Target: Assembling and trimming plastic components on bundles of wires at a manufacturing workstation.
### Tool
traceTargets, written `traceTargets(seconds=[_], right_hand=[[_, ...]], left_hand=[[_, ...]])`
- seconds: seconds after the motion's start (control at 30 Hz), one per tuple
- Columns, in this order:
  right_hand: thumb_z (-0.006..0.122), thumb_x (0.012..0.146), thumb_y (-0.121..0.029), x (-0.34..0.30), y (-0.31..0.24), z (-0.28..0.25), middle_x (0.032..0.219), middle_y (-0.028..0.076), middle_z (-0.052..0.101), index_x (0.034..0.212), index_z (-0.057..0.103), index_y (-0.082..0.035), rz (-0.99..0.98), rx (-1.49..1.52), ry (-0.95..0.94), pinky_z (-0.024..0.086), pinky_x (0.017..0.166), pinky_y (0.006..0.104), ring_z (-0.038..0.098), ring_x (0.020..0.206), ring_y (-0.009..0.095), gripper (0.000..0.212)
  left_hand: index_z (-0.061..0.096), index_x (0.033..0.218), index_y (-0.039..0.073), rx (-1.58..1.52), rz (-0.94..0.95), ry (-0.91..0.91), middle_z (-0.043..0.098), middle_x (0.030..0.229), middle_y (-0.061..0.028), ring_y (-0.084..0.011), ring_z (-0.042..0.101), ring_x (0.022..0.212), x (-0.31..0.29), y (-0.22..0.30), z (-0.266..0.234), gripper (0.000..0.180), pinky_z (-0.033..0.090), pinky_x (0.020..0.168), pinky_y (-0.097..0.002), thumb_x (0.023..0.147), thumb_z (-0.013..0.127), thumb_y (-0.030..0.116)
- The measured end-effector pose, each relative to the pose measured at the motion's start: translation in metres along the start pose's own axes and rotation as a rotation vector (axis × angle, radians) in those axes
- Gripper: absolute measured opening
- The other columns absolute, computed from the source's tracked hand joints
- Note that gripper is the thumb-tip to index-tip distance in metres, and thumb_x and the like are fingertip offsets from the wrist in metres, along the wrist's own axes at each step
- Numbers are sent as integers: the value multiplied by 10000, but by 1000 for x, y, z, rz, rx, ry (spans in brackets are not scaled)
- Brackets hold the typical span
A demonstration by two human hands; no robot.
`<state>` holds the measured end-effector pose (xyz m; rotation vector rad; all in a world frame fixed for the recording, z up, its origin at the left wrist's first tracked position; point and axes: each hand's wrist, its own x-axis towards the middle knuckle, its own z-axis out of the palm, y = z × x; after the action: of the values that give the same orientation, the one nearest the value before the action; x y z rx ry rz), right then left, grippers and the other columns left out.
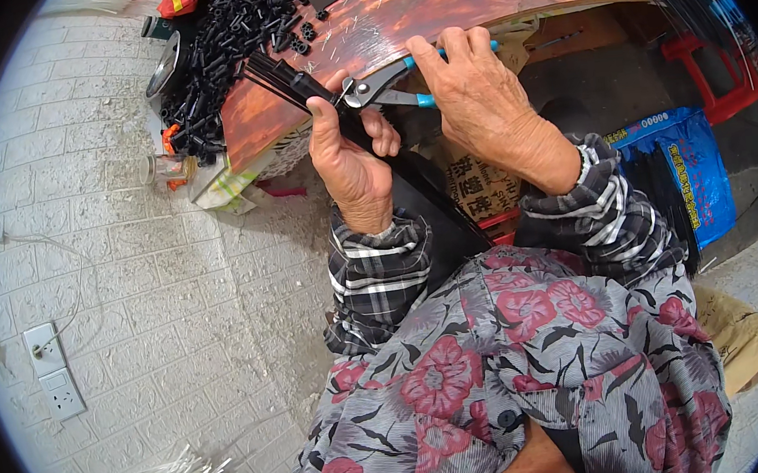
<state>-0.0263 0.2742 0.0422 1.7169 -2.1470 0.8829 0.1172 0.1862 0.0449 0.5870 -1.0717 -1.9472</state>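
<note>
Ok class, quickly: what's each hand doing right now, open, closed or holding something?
Left hand: closed around a bundle of thin black rods.
Right hand: closed on blue-handled pliers.

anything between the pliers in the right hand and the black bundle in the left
Nothing visible: the head of the blue-handled pliers, gripped by the right hand, is right at the black bundle in the left hand.

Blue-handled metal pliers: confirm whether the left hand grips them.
No, the right hand grips the blue-handled metal pliers, while the left hand holds thin black rods.
</note>
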Motion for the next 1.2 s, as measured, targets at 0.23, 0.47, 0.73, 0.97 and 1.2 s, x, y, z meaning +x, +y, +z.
traceTargets(seconds=[0.23, 0.47, 0.73, 0.97, 1.2], right_hand=[[646, 686, 47, 4, 4, -3, 1044, 182, 500, 1223, 484, -9, -49, 9, 37, 502, 815, 386, 495, 990, 346, 564], [648, 715, -7, 1, 6, -7, 984, 166, 507, 1110, 526, 6, -90, -28, 59, 499, 793, 347, 495, 955, 311, 414], [658, 711, -17, 0, 11, -12, 942, 153, 515, 983, 547, -10, -97, -44, 30, 519, 747, 338, 527, 943, 294, 293], [672, 712, -36, 9, 14, -22, 904, 154, 543, 916, 564, -14, -96, -74, -40, 548, 687, 348, 563, 920, 294, 231], [673, 715, -32, 10, 15, -23, 919, 153, 547, 915, 572, -23, -117, -90, -23, 553, 698, 348, 566, 913, 296, 225]], left_hand=[[559, 1223, 89, -7, -8, -4, 469, 607, -49, -161, 380, 453, -3, -1, -1, 546, 321, 454, -312, 979, 438, 562], [559, 1230, 47, -100, -4, -98, 482, 612, -44, -134, 416, 439, -4, -1, 0, 542, 339, 417, -282, 990, 453, 521], [566, 1217, 52, -138, -9, -110, 460, 588, -43, -133, 401, 434, -7, -2, -1, 549, 332, 418, -280, 986, 450, 535], [549, 1232, 39, -76, 9, -67, 447, 595, -62, -164, 388, 433, -7, -1, -4, 559, 327, 430, -308, 987, 444, 530], [523, 1250, 39, -6, 26, -49, 455, 612, -56, -141, 383, 439, -10, -1, 2, 519, 337, 433, -294, 1010, 429, 489]])
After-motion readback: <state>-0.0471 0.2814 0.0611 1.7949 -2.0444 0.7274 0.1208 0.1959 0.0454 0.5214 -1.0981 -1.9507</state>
